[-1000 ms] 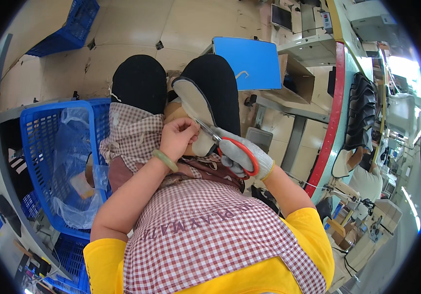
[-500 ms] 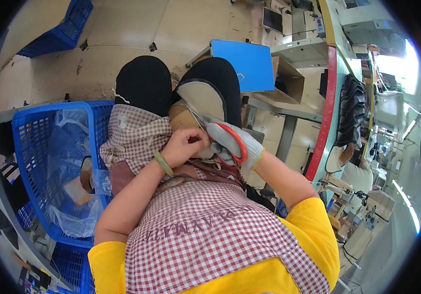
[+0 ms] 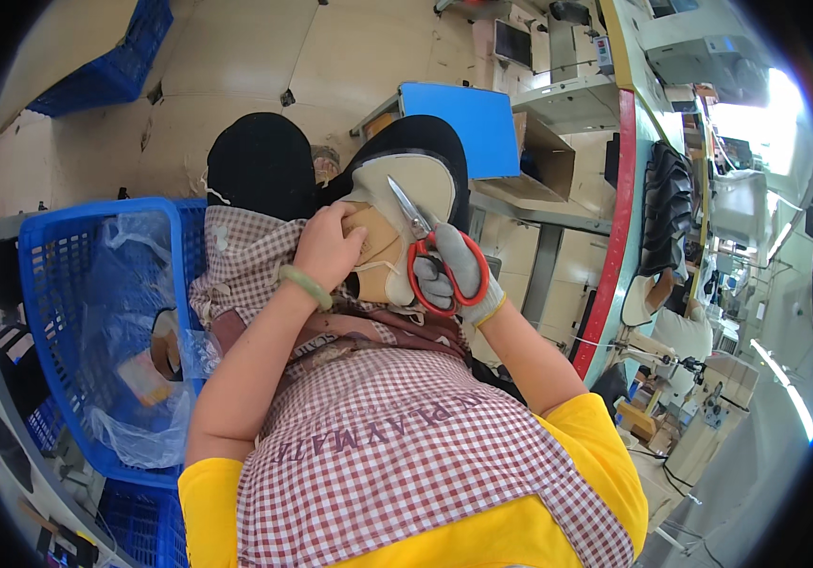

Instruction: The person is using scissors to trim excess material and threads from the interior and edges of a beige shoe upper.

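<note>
Across my lap lies a cream and tan shoe upper [image 3: 380, 180] with a dark edge, its tan part toward my body. My bare left hand [image 3: 331, 244], a pale green bangle on the wrist, curls its fingers over the tan part and grips it. In my right hand [image 3: 459, 263], covered by a grey-palmed work glove, are red-handled scissors [image 3: 410, 208]. Their blades look closed, point away from me and lie over the cream part. My left fingertips and the scissor blades are apart.
At my left stands a blue plastic basket [image 3: 179, 275] holding clear plastic bags and a shoe piece. A blue board [image 3: 459, 123] and an open carton [image 3: 544, 156] are ahead. To the right runs a red-edged bench [image 3: 615, 227] with stacked black pieces [image 3: 667, 204].
The scissors have swung up and away from my left hand, and their blades now show fully. My left hand has moved up and left onto the tan part, uncovering more of the shoe upper.
</note>
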Action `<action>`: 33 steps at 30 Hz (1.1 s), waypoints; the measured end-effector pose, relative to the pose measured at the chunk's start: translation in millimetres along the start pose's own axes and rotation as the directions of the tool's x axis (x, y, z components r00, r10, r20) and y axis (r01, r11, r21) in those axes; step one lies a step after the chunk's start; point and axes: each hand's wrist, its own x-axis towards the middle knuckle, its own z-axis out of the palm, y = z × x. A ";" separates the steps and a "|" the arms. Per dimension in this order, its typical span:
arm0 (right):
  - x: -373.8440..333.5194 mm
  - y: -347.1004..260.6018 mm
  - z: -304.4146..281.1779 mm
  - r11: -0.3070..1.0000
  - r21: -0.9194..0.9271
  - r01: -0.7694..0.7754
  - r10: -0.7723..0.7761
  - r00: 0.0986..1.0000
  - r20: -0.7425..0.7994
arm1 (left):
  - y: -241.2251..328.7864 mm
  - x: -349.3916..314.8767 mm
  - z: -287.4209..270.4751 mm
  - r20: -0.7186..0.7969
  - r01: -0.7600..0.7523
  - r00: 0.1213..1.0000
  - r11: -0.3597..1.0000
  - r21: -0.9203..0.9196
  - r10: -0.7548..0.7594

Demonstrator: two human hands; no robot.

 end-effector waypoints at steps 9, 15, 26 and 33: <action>-48.9 -15.2 23.4 0.922 -0.010 0.386 -0.367 0.883 0.295 | 56.8 5.8 -3.9 0.103 -0.429 0.901 0.834 0.346 0.421; 18.2 -2.3 -53.3 0.965 0.084 0.248 -0.262 0.930 0.259 | 30.0 19.7 16.9 -0.062 -0.473 0.859 0.835 0.283 0.508; 11.1 -6.8 -38.8 0.963 -0.009 0.271 -0.262 0.940 0.218 | 16.9 63.1 -1.6 0.293 0.362 0.925 0.799 -0.480 -0.243; 0.2 -5.3 -26.4 0.858 -0.293 0.423 -0.382 0.905 0.188 | 23.6 61.2 14.7 0.198 0.375 0.926 0.824 -0.425 -0.320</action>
